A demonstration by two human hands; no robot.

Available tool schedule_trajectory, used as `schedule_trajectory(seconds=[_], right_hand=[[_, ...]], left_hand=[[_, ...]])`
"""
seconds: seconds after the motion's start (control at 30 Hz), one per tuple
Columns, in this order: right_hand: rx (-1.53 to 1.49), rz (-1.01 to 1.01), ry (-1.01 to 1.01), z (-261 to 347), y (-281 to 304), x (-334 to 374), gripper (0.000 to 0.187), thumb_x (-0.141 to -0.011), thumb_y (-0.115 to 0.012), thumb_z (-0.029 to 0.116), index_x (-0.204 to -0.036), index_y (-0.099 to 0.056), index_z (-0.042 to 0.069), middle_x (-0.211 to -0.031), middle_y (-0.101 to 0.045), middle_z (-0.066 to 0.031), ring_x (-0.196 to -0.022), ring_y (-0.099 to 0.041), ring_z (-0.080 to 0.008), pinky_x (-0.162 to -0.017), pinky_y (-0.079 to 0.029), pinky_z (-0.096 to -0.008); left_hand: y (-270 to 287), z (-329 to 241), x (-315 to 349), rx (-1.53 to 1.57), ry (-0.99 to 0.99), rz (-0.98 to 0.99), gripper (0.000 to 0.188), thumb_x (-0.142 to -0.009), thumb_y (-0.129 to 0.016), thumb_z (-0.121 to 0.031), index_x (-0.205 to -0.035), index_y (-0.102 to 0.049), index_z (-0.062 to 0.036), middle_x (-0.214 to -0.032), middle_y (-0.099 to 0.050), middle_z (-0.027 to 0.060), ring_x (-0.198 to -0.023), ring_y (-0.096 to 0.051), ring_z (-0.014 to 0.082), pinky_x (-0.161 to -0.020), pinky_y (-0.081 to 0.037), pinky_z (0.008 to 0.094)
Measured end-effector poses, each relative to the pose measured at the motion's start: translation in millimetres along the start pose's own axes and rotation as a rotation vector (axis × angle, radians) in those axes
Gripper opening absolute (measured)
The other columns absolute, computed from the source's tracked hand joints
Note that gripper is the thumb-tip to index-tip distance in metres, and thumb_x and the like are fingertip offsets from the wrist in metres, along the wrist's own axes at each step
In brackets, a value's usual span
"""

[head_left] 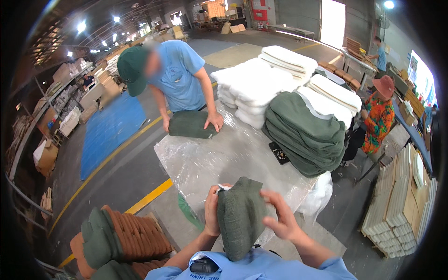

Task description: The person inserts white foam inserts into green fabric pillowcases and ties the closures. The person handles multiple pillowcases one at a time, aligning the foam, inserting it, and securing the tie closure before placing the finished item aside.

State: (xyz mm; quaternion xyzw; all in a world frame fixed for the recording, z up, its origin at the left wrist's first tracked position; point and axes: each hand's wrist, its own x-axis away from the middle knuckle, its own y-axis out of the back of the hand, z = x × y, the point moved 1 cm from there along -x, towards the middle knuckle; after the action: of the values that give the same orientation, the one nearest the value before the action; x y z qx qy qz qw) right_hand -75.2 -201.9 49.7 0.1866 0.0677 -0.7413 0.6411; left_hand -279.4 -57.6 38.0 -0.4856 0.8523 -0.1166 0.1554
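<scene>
A dark green fabric cushion (241,217) stands on edge close to my chest, at the near side of the plastic-covered table (210,161). My left hand (212,212) grips its left side, and a bit of white shows at the top by the fingers. On the other side my right hand (281,217) is open, fingers apart, its fingertips beside the cushion; whether they touch it I cannot tell. Across the table a co-worker in a blue shirt (179,63) has both hands on another green cushion (191,124).
A heap of green fabric covers (305,133) lies on the table's right, beside white padding stacks (254,86). A small black object (279,153) is near the heap. Stacked brown and green cushions (133,233) stand at lower left, pale panels (396,205) at right. A person in a hat (380,112) sits beyond.
</scene>
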Motion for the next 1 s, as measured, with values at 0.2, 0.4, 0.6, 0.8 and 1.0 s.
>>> schedule_trajectory(seconds=[0.2,0.4,0.6,0.8,1.0], right_hand=[[0.118,-0.130,0.114,25.2,-18.4,-67.9,0.051,-0.097,-0.077,0.023,-0.142,-0.061,0.006,-0.133,-0.065,-0.0149,-0.122,-0.064,-0.0295,-0.104,-0.050,-0.0392],[0.042,-0.100,0.078,18.9,-20.5,-71.3,0.015,-0.096,-0.078,0.016,-0.106,-0.074,0.005,-0.098,-0.073,-0.0097,-0.093,-0.071,-0.0251,-0.083,-0.054,-0.0369],[0.198,-0.133,0.140,12.9,-21.1,-71.8,0.021,-0.094,-0.077,0.009,-0.114,-0.072,0.005,-0.111,-0.073,-0.0120,-0.105,-0.070,-0.0268,-0.092,-0.054,-0.0370],[0.669,0.280,-0.137,-43.3,25.0,23.9,0.065,-0.080,-0.081,0.006,-0.142,-0.061,0.013,-0.147,-0.059,-0.0123,-0.138,-0.054,-0.0346,-0.116,-0.043,-0.0525],[0.816,0.236,-0.103,-105.0,-27.6,88.7,0.086,-0.065,-0.081,0.003,-0.147,-0.059,0.017,-0.152,-0.057,-0.0078,-0.145,-0.048,-0.0355,-0.119,-0.035,-0.0639]], left_hand=[[-37.6,-42.4,5.0,-0.187,-0.409,0.004,0.026,-0.110,-0.055,-0.019,-0.127,-0.060,0.0000,-0.125,-0.063,0.0128,-0.114,-0.062,0.0169,-0.100,-0.049,0.0325],[-24.2,-67.0,2.1,-0.287,-0.100,0.205,0.019,-0.111,-0.060,-0.019,-0.112,-0.068,-0.0015,-0.110,-0.066,0.0044,-0.099,-0.061,0.0100,-0.088,-0.049,0.0257],[-18.8,-58.1,-4.1,-0.033,0.160,0.090,0.015,-0.108,-0.064,-0.019,-0.104,-0.068,-0.0053,-0.094,-0.066,-0.0014,-0.088,-0.059,0.0062,-0.081,-0.049,0.0250],[36.3,-55.0,23.6,0.024,0.160,-0.303,0.021,-0.111,-0.058,-0.027,-0.106,-0.067,-0.0077,-0.102,-0.068,0.0030,-0.088,-0.063,0.0110,-0.080,-0.053,0.0287],[137.3,9.2,89.5,-0.040,0.304,-0.604,0.043,-0.109,-0.056,-0.044,-0.123,-0.066,-0.0045,-0.117,-0.071,0.0104,-0.100,-0.068,0.0219,-0.090,-0.055,0.0366]])
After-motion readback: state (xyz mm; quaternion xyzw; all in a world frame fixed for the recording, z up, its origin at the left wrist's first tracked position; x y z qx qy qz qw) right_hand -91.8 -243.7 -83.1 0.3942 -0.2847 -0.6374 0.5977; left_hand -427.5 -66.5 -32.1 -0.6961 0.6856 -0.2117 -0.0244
